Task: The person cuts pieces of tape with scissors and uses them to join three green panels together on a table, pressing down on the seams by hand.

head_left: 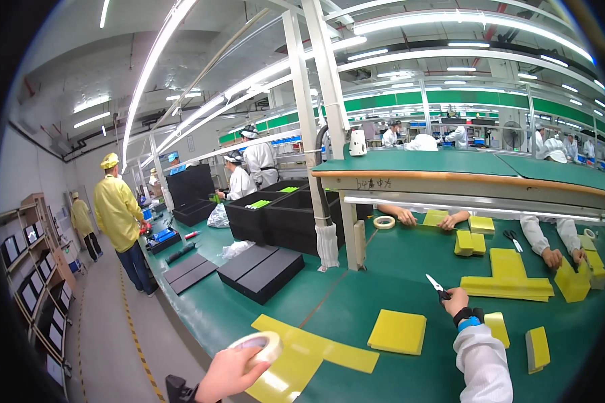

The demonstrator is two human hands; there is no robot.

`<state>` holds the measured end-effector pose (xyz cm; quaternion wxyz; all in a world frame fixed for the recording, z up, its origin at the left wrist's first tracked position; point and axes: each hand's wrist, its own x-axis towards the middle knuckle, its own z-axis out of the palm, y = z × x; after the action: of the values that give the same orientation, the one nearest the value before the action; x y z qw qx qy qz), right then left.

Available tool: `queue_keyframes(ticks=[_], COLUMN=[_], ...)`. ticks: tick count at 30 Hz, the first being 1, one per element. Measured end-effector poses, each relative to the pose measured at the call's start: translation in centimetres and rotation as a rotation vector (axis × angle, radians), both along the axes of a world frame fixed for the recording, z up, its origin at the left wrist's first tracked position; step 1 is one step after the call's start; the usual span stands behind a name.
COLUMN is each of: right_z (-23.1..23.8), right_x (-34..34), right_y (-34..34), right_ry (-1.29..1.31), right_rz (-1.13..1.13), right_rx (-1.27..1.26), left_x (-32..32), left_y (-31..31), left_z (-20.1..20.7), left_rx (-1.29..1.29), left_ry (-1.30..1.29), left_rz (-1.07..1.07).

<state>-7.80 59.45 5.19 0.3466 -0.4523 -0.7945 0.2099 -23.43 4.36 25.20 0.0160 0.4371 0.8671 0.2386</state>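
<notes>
My left hand (227,373) is closed around a roll of cream-coloured tape (271,345), fingers pushed over its edge. Under and beyond it a flat yellow cut-out sheet (290,354) lies on the green table, one arm pointing right. Out to the right, my right hand (458,300) grips a pair of scissors (433,282) with dark handles, blades pointing away to the left. Between my hands sits a neat stack of yellow squares (398,332). By my right wrist are another yellow piece (497,329) and a small yellow block with a grey side (537,349).
Two co-workers' hands (426,218) (563,258) handle yellow pieces across the table. Near them lie T-shaped yellow sheets (507,279), another tape roll (384,222) and more scissors (513,240). Black foam blocks (261,269), black bins (296,221) and a white post (326,242) stand left of centre.
</notes>
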Motion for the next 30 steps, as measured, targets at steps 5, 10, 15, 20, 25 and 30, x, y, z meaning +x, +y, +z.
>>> queue_keyframes(ticks=[5,10,15,20,25,30], right_z=[-3.3,-7.1,-9.7,-4.6,3.4,9.3], right_x=[-4.3,-6.3,-7.0,-6.6,-3.2,5.8], right_y=[2.0,4.3,7.6,3.8,-4.2,-12.9], right_ry=[0.002,0.047,0.140,0.354,0.179,-0.090], right_rz=[-0.066,-0.096,-0.049,0.116,0.422,0.630], right_rx=[0.150,0.130,0.418,0.274,0.155,0.143], left_x=[-7.5,-10.8,-11.5,-11.8,-11.3,-11.3], left_y=[8.2,14.3,18.4,21.3,23.5,25.2], left_z=[-5.8,-9.2,-11.6,-14.5,-18.0,-20.3], left_rx=[-0.014,-0.194,-0.201,-0.216,-0.105,-0.034], left_ry=[0.512,0.494,0.461,0.444,0.480,0.422], left_rz=[-0.068,-0.074,-0.131,-0.139,-0.213,-0.161])
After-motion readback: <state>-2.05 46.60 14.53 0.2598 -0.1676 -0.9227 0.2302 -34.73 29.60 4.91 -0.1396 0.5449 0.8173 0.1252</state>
